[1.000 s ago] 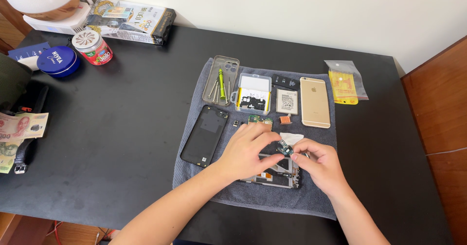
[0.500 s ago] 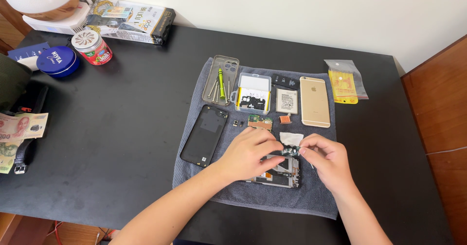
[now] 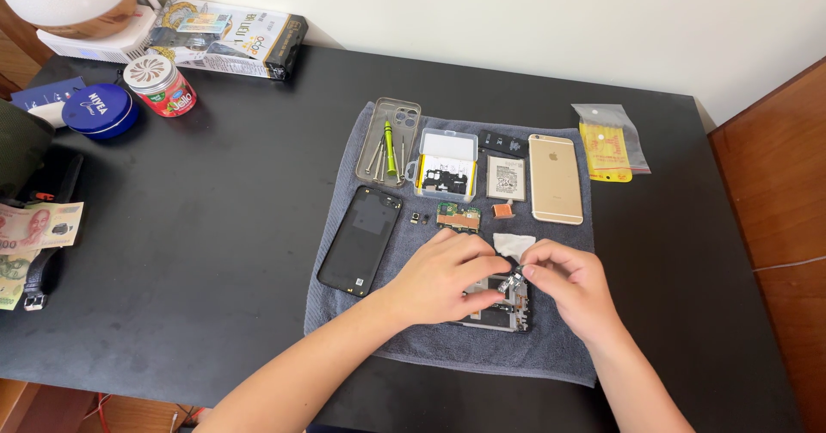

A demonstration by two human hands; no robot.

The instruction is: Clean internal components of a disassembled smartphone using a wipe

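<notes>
An opened phone frame [image 3: 501,314] lies on a grey towel [image 3: 551,356]. My left hand [image 3: 443,278] covers the frame's left part and holds it down, fingertips curled near a small metal part [image 3: 514,280]. My right hand [image 3: 572,282] pinches that part between thumb and forefinger just above the frame. A white tissue [image 3: 514,244] lies right behind the fingers. A black back cover [image 3: 361,238] lies left of my left hand.
At the towel's back lie a clear case with screwdrivers [image 3: 389,141], a small plastic box [image 3: 446,165], a circuit board [image 3: 458,216], a battery [image 3: 505,178] and a gold phone [image 3: 554,178]. A yellow bag [image 3: 607,145] sits right. A blue tin [image 3: 101,110], red can [image 3: 161,85] and banknotes [image 3: 34,227] lie far left.
Both hands stay over the frame. My right hand's fingers have shifted a little to the right, holding the small part; my left hand has barely moved.
</notes>
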